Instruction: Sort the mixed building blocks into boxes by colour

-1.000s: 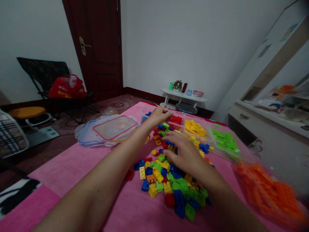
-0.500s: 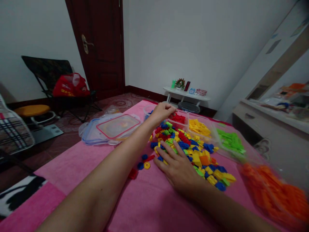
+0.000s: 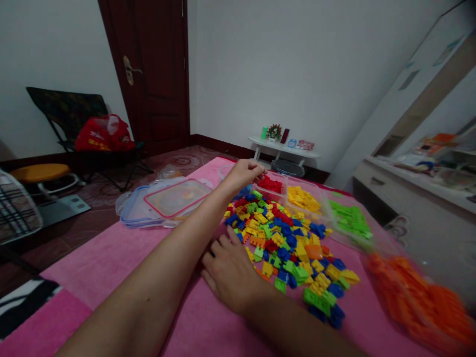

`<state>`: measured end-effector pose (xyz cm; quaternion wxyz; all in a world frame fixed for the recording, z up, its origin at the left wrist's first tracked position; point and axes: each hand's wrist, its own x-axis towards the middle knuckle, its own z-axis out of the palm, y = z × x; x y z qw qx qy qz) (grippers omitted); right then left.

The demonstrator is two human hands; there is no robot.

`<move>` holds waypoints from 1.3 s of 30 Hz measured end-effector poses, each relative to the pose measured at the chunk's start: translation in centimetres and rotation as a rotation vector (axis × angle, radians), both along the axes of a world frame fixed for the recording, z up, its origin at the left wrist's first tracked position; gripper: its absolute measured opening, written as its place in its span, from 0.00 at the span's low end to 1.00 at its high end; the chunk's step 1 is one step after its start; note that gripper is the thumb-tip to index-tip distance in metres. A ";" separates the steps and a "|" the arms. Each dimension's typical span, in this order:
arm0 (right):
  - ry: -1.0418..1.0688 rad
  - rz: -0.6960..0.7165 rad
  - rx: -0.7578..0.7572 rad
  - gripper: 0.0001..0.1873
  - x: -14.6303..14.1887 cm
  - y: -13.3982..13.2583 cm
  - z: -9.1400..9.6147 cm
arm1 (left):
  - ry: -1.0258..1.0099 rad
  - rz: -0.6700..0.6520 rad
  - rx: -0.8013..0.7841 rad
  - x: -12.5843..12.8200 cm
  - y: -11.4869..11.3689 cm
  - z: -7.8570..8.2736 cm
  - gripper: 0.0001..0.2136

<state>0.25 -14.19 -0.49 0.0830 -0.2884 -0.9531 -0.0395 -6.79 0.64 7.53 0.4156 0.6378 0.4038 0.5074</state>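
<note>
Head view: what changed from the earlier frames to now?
The right hand moved left and slightly nearer the person, off the loose bricks' middle to their left edge. Compared with the first frame, the near bricks lie spread farther right. Whether either hand grasped or released anything can't be told.

Unchanged: left hand by the box of red bricks, stacked lids.

Light is dim, and the orange blocks [image 3: 422,300] at lower right look blurred.

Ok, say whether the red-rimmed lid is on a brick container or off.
Off: the red-rimmed lid lies over the blue-rimmed lid, apart from the brick containers.
</note>
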 end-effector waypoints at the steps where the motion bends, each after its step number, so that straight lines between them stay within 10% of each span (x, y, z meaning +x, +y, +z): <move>1: -0.020 -0.044 0.014 0.14 0.2 0.4 0.0 | 0.044 -0.012 0.001 0.0 0.0 -0.2 0.08; 12: 0.314 -0.466 -0.024 0.12 9.0 4.9 5.1 | 0.604 -0.088 0.246 1.6 0.8 -2.8 0.09; 18: 0.236 -0.676 0.003 0.22 13.7 8.4 3.4 | 0.987 0.037 0.149 1.1 0.4 -2.9 0.11; 31: 0.168 -0.490 -0.284 0.05 13.9 8.1 4.1 | 1.413 0.102 0.096 1.5 -0.7 -3.4 0.13; 39: 0.407 -0.771 -0.109 0.04 14.1 8.8 3.8 | 1.458 0.059 0.024 1.8 -0.9 -3.3 0.16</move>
